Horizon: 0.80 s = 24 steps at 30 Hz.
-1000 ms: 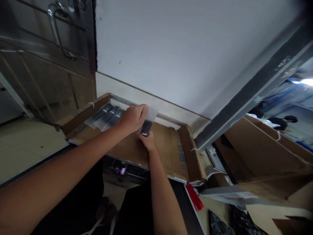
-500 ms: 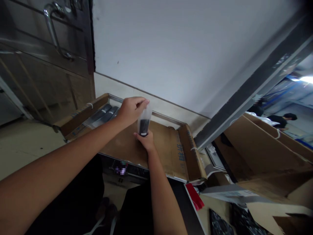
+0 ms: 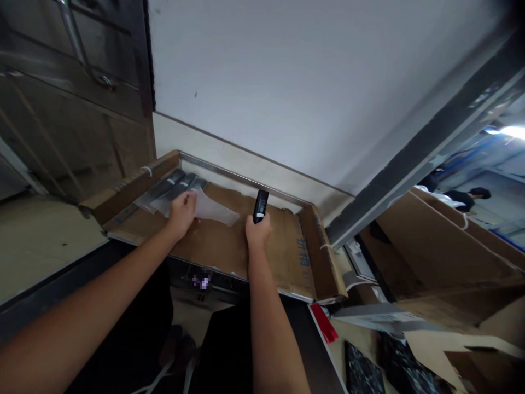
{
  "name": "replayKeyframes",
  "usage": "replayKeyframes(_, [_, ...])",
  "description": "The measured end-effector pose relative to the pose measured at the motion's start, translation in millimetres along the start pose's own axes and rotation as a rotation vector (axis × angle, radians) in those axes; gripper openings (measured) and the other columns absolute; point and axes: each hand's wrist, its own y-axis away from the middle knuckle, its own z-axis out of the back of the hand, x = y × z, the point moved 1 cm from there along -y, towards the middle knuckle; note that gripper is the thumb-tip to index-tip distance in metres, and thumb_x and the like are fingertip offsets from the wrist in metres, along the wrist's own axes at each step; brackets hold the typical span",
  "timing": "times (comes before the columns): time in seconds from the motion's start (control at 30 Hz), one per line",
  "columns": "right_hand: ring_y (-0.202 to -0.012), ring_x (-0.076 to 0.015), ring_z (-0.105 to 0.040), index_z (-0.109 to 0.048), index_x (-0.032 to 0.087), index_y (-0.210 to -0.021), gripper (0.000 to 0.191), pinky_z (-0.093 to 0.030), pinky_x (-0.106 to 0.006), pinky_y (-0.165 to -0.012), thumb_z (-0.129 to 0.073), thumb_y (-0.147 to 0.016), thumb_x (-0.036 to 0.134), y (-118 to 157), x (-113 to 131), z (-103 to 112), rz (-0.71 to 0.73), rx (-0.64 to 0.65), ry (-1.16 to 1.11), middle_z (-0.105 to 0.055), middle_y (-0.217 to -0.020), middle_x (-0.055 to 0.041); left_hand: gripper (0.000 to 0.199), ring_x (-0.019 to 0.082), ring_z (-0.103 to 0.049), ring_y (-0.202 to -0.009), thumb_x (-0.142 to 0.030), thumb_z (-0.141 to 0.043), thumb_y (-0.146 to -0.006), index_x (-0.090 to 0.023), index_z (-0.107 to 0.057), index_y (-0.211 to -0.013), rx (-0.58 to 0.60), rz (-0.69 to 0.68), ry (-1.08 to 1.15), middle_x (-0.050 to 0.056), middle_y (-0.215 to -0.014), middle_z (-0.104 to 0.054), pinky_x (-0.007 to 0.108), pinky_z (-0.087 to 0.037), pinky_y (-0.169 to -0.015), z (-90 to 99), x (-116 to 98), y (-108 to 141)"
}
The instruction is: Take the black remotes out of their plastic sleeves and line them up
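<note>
I see my right hand (image 3: 258,231) clenched around a black device (image 3: 261,206), its long axis upright; my left hand (image 3: 181,213) lies flat on a clear plastic bag (image 3: 215,210), left of it.

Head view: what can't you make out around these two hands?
Head view:
Black object: lower end hidden by the right hand.
Plastic-sleeved dark strips: partly hidden by the left hand.
Small label: blurred.
Dark patterned sheets: cut off by the bottom edge.

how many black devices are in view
4 black devices: three in clear bags at the left end of the cardboard box, one in the right hand. The left hand may hide more.
</note>
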Motion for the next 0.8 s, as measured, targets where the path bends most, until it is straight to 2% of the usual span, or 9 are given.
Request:
replayKeyframes(0.1, [-0.081, -0.0276, -0.065, -0.064, 0.016, -0.111, 0.039, -0.048, -0.033, -0.072, -0.066, -0.076, 0.033, -0.5, 0.3, -0.2, 0.017, 0.013, 0.003, -0.071, -0.091, -0.0116, 0.033, 0.014, -0.057, -0.055, -0.051, -0.06, -0.083, -0.018, -0.063, -0.078, 0.083, 0.078, -0.002, 0.001, -0.062, -0.064, 0.024, -0.041, -0.048, -6.6, 25.0, 12.4])
replayKeyframes(0.17, [-0.08, -0.0271, -0.065, -0.065, 0.016, -0.111, 0.039, -0.048, -0.033, -0.072, -0.066, -0.075, 0.033, -0.8, -0.5, -1.1, 0.007, 0.007, 0.004, -0.071, -0.09, -0.0114, 0.034, 0.014, -0.058, -0.054, -0.052, -0.059, -0.084, -0.018, -0.063, -0.081, 0.03, 0.125, 0.091, 0.002, -0.065, -0.066, 0.024, -0.043, -0.049, -8.3, 31.1, 8.2])
replayKeyframes(0.37, [-0.08, -0.0249, -0.064, -0.065, 0.016, -0.111, 0.038, -0.046, -0.031, -0.071, -0.064, -0.077, 0.034, -3.3, -6.8, -4.1, -0.019, -0.016, -0.042, -0.071, -0.09, -0.0097, 0.026, 0.014, -0.057, -0.054, -0.045, -0.063, -0.083, -0.019, -0.061, -0.083, -0.085, 0.176, 0.259, 0.001, -0.063, -0.065, 0.023, -0.044, -0.051, -4.7, 31.7, -5.6])
replayKeyframes(0.5, [-0.08, -0.0228, -0.063, -0.065, 0.016, -0.107, 0.035, -0.046, -0.029, -0.072, -0.064, -0.079, 0.038, -5.0, -11.7, -2.6, -0.062, -0.042, -0.125, -0.07, -0.089, -0.0075, 0.012, 0.012, -0.058, -0.058, -0.026, -0.062, -0.085, -0.019, -0.058, -0.076, -0.223, 0.335, 0.526, -0.002, -0.066, -0.062, 0.023, -0.048, -0.058, 1.8, 31.2, -8.0])
replayKeyframes(0.63, [-0.081, -0.0228, -0.064, -0.066, 0.015, -0.105, 0.035, -0.046, -0.029, -0.074, -0.062, -0.082, 0.041, -4.0, -14.7, 0.9, -0.096, -0.058, -0.18, -0.07, -0.089, -0.0074, 0.011, 0.011, -0.057, -0.06, -0.018, -0.061, -0.086, -0.019, -0.059, -0.075, -0.244, 0.461, 0.66, -0.003, -0.068, -0.062, 0.023, -0.049, -0.06, 5.6, 29.7, -10.2])
replayKeyframes(0.8, [-0.09, -0.0272, -0.065, -0.063, 0.014, -0.119, 0.045, -0.048, -0.035, -0.082, -0.064, -0.081, 0.038, 3.4, -15.4, 4.3, -0.047, -0.069, -0.097, -0.071, -0.101, -0.0128, 0.01, 0.011, -0.057, -0.06, -0.017, -0.06, -0.086, -0.019, -0.061, -0.076, -0.246, 0.418, 0.63, -0.002, -0.066, -0.061, 0.02, -0.049, -0.057, 6.4, 30.7, -7.9])
